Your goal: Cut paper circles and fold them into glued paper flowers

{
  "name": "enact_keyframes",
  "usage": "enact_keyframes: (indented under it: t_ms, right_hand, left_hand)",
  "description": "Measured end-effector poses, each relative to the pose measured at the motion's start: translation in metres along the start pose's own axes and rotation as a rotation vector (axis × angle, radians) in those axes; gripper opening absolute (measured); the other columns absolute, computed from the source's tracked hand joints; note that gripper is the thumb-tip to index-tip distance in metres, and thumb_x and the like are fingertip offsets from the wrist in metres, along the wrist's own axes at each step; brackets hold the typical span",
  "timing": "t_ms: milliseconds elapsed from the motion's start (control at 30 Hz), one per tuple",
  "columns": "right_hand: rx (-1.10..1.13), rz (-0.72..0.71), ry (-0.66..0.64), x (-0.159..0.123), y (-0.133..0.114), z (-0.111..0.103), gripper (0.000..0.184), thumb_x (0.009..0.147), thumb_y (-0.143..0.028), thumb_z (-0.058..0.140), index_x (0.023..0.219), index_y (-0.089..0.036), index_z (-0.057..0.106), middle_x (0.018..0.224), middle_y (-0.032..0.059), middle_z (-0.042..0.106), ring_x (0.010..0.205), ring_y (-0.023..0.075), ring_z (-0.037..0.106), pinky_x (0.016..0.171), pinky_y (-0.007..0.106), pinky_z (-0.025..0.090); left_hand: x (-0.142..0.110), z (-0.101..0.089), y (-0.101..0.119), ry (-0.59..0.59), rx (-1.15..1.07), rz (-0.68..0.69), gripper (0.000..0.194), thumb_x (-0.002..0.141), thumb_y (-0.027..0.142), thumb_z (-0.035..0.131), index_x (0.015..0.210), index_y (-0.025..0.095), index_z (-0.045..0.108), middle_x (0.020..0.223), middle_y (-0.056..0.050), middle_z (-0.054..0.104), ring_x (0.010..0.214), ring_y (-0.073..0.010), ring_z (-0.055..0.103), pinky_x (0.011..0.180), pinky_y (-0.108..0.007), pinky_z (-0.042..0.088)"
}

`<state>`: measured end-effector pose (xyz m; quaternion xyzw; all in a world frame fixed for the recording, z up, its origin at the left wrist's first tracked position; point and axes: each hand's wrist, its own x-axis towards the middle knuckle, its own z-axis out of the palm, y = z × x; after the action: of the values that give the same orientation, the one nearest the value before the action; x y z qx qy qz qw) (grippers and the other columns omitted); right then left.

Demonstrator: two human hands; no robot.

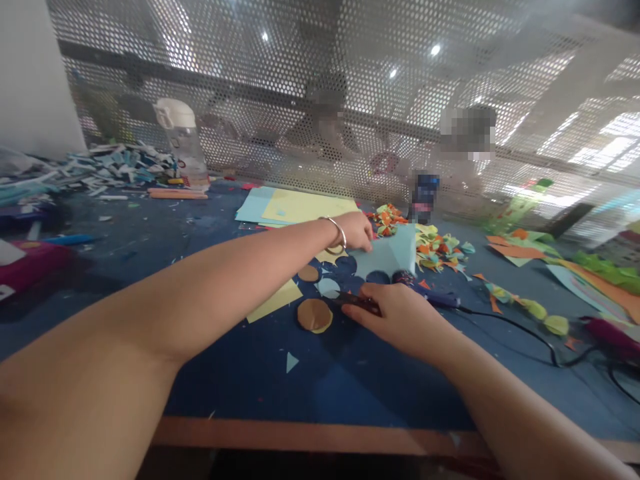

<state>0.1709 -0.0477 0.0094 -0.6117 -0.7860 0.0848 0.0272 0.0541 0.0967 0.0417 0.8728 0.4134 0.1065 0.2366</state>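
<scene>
My left hand (356, 230), with a silver bangle at the wrist, reaches across with curled fingers closed at the edge of a light blue paper sheet (393, 252) that has round cut-outs. My right hand (400, 310) is closed around dark scissors (367, 305), their blades pointing left. By the blade tips lies a light blue paper circle (329, 288). Nearer me is a brown disc (314, 313) over a yellow paper circle, and a smaller brown disc (309, 273) sits behind. A yellow paper piece (275, 301) lies partly hidden under my left forearm.
Yellow and blue sheets (307, 207) lie at the back. A bottle (187, 150) stands back left beside a heap of paper scraps (125, 167). Right of my hands are a blue corded tool (440, 297), crumpled paper bits (443, 248) and a magenta corded tool (613, 337). A perforated screen (240, 73) closes the back.
</scene>
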Motion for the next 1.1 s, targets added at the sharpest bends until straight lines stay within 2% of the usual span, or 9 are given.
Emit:
enact_keyframes:
  t_ms: [200, 367, 500, 600, 667, 767, 833, 967, 1100]
  right_hand:
    - [0.004, -0.004, -0.012, -0.001, 0.000, -0.002, 0.040, 0.094, -0.052, 0.052, 0.070, -0.022, 0.051, 0.064, -0.0002, 0.059, 0.057, 0.0145, 0.050, 0.053, 0.028, 0.025]
    - [-0.007, 0.007, -0.028, -0.001, 0.001, -0.003, 0.041, 0.094, -0.054, 0.052, 0.069, -0.021, 0.050, 0.064, 0.0006, 0.060, 0.057, 0.0147, 0.051, 0.053, 0.028, 0.026]
    - [-0.037, 0.019, -0.029, -0.001, 0.002, -0.003, 0.042, 0.094, -0.054, 0.051, 0.069, -0.022, 0.049, 0.065, 0.0011, 0.061, 0.057, 0.0157, 0.052, 0.053, 0.028, 0.025]
    - [-0.083, 0.034, -0.035, -0.002, 0.002, -0.002, 0.042, 0.094, -0.056, 0.050, 0.069, -0.022, 0.049, 0.065, 0.0016, 0.062, 0.057, 0.0163, 0.053, 0.052, 0.028, 0.025]
    - [-0.108, 0.039, -0.044, -0.003, 0.002, -0.002, 0.042, 0.094, -0.056, 0.050, 0.070, -0.022, 0.050, 0.065, 0.0019, 0.062, 0.058, 0.0169, 0.054, 0.053, 0.029, 0.025]
    - [-0.131, 0.042, -0.065, -0.004, 0.002, -0.003, 0.041, 0.094, -0.056, 0.049, 0.071, -0.022, 0.051, 0.066, 0.0023, 0.063, 0.060, 0.0177, 0.056, 0.054, 0.029, 0.026]
    - [-0.139, 0.037, -0.073, -0.005, 0.003, -0.003, 0.041, 0.095, -0.056, 0.049, 0.073, -0.022, 0.053, 0.067, 0.0025, 0.064, 0.060, 0.0178, 0.056, 0.055, 0.029, 0.026]
    - [-0.143, 0.003, -0.074, -0.006, 0.006, -0.004, 0.039, 0.095, -0.055, 0.048, 0.074, -0.022, 0.055, 0.068, 0.0026, 0.066, 0.061, 0.0181, 0.057, 0.056, 0.029, 0.027]
    - [-0.149, -0.001, -0.076, -0.005, 0.006, -0.004, 0.039, 0.095, -0.055, 0.049, 0.075, -0.022, 0.056, 0.068, 0.0028, 0.067, 0.062, 0.0184, 0.059, 0.056, 0.029, 0.028]
  left_hand:
    - [-0.023, -0.031, -0.043, 0.297, -0.149, -0.110, 0.035, 0.084, 0.020, 0.066, 0.118, 0.011, 0.060, 0.083, -0.009, 0.074, 0.072, -0.0164, 0.069, 0.065, -0.027, 0.052]
    - [-0.056, -0.026, -0.097, 0.423, -0.070, -0.243, 0.033, 0.080, 0.019, 0.066, 0.112, 0.015, 0.058, 0.080, -0.006, 0.070, 0.072, -0.0194, 0.067, 0.068, -0.031, 0.052]
    - [-0.076, -0.022, -0.119, 0.443, 0.105, -0.304, 0.054, 0.071, 0.028, 0.076, 0.120, 0.016, 0.056, 0.098, -0.011, 0.066, 0.092, -0.0284, 0.065, 0.080, -0.038, 0.051]
    - [-0.085, -0.023, -0.110, 0.452, 0.250, -0.274, 0.067, 0.070, 0.031, 0.077, 0.130, 0.018, 0.051, 0.130, -0.020, 0.051, 0.120, -0.0408, 0.053, 0.093, -0.047, 0.047]
    - [-0.090, -0.021, -0.093, 0.408, 0.315, -0.203, 0.057, 0.077, 0.029, 0.070, 0.131, 0.018, 0.053, 0.135, -0.021, 0.046, 0.126, -0.0435, 0.046, 0.094, -0.050, 0.044]
    - [-0.098, -0.013, -0.065, 0.200, 0.332, -0.060, 0.031, 0.081, 0.028, 0.066, 0.111, 0.019, 0.068, 0.117, -0.015, 0.059, 0.105, -0.0332, 0.059, 0.086, -0.041, 0.046]
    - [-0.107, -0.006, -0.049, 0.075, 0.307, 0.023, 0.027, 0.080, 0.033, 0.070, 0.104, 0.021, 0.070, 0.108, -0.010, 0.063, 0.093, -0.0258, 0.062, 0.081, -0.034, 0.046]
    - [-0.130, 0.005, -0.028, -0.076, 0.236, 0.120, 0.049, 0.077, 0.053, 0.073, 0.112, 0.020, 0.065, 0.111, -0.009, 0.065, 0.089, -0.0229, 0.062, 0.071, -0.028, 0.042]
    - [-0.144, 0.011, -0.019, -0.130, 0.177, 0.127, 0.050, 0.070, 0.044, 0.080, 0.110, 0.021, 0.062, 0.110, -0.006, 0.067, 0.083, -0.0210, 0.062, 0.064, -0.027, 0.038]
